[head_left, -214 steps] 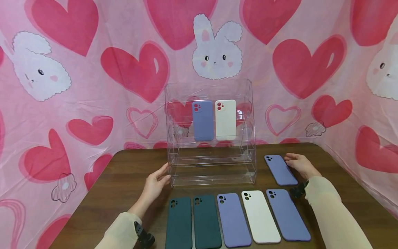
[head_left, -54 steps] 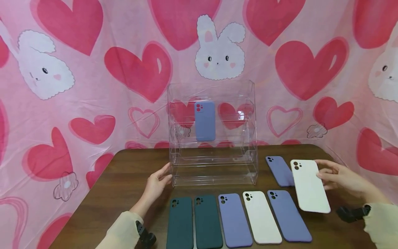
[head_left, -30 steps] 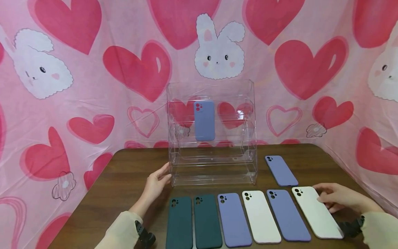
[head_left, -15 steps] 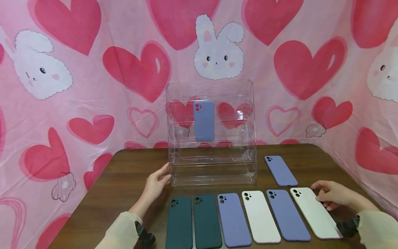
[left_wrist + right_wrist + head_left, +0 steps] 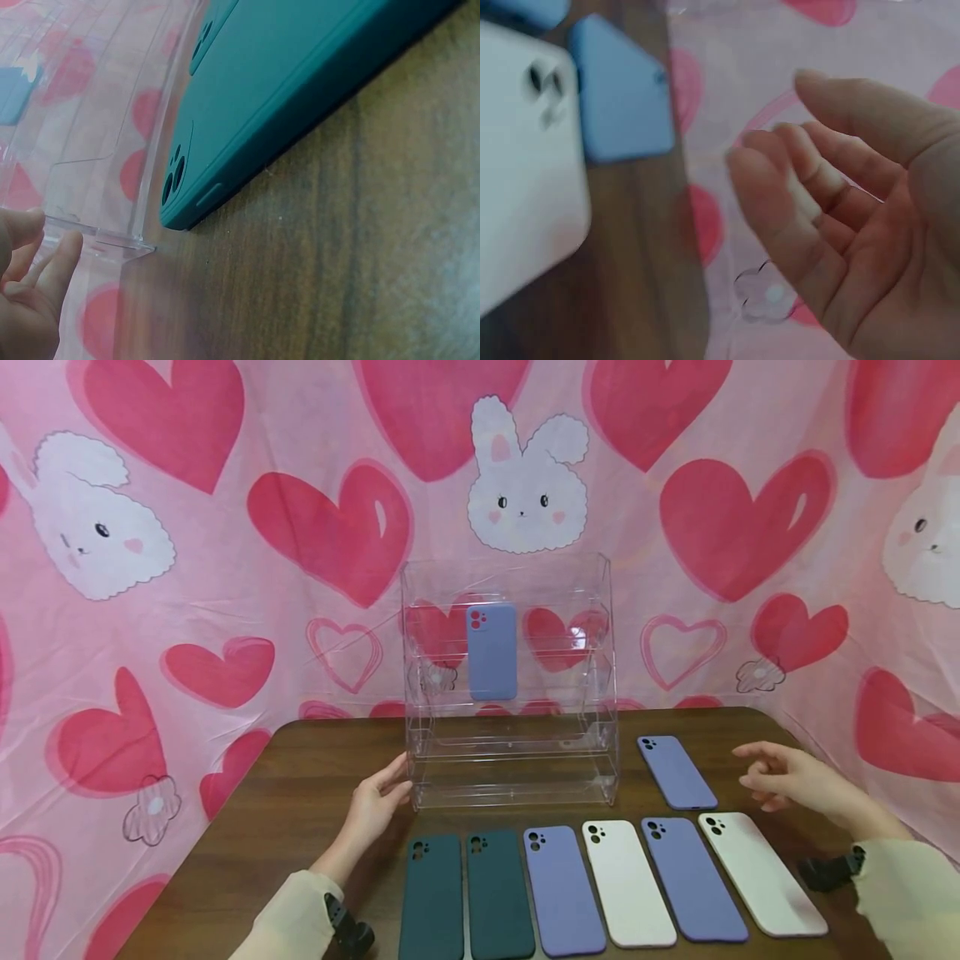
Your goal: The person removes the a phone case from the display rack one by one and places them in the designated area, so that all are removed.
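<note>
A clear acrylic display rack [image 5: 512, 793] stands at the back of the table, with one lavender phone case [image 5: 492, 652] upright in an upper tier. At its lower left side edge my left hand [image 5: 373, 797] holds the rack with thumb and fingers; in the left wrist view the fingertips [image 5: 69, 244] meet the clear side. My right hand [image 5: 798, 781] is in the air with loosely curled fingers and nothing in it. Below it lies a white phone case [image 5: 763, 874], and to its left another lavender phone case [image 5: 677, 772] lies beside the rack.
Left of the nearest white case, a front row continues with a lavender case [image 5: 694, 878], a white case [image 5: 628, 883], another lavender case [image 5: 564, 891] and two dark green cases [image 5: 432, 897] [image 5: 500, 893]. A pink heart-and-rabbit cloth [image 5: 337, 427] hangs behind the wooden table [image 5: 300, 793].
My right hand took the white case out of the rack, laid it at the right end of the front row, then let go and rose away. My left hand stayed at the rack.
</note>
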A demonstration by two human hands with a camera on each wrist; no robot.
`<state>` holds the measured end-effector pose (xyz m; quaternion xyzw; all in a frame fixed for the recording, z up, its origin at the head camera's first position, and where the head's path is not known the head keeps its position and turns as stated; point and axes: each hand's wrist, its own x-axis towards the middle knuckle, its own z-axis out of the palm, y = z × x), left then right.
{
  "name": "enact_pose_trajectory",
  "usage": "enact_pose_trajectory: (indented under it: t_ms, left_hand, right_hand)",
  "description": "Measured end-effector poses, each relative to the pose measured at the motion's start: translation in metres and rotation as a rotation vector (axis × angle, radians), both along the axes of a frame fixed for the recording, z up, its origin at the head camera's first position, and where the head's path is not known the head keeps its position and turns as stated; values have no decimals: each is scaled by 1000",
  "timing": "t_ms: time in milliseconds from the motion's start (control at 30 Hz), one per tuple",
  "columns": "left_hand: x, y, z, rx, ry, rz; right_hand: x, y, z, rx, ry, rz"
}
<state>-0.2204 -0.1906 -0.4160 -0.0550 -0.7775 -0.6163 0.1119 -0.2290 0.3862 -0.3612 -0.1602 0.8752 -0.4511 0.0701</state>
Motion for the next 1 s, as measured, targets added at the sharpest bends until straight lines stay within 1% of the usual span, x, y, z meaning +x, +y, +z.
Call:
enact_pose_trajectory:
  t_ms: [67, 200, 300, 467, 600, 700, 900, 1000]
  left_hand:
    - [0, 0, 0, 4, -2, 0]
    - [2, -1, 0, 1, -3, -1]
    - [2, -1, 0, 3, -4, -2]
    - [2, 0, 1, 5, -4, -5]
    - [2, 0, 2, 7, -6, -6]
    - [2, 0, 2, 9, -9, -3]
    - [2, 0, 1, 6, -11, -5]
    - [1, 0, 1, 5, -11, -1]
  right_hand:
    - [-3, -7, 7, -30, 52, -18]
    - [-7, -25, 22, -69, 152, -19]
    - [-9, -41, 36, -71, 191, -20]
    - [-14, -66, 59, -66, 217, -26]
    - [-21, -89, 75, -71, 226, 4]
    - [-28, -107, 83, -84, 241, 29]
    - [-42, -143, 94, -128, 269, 103]
    - [-48, -160, 99, -120, 270, 117]
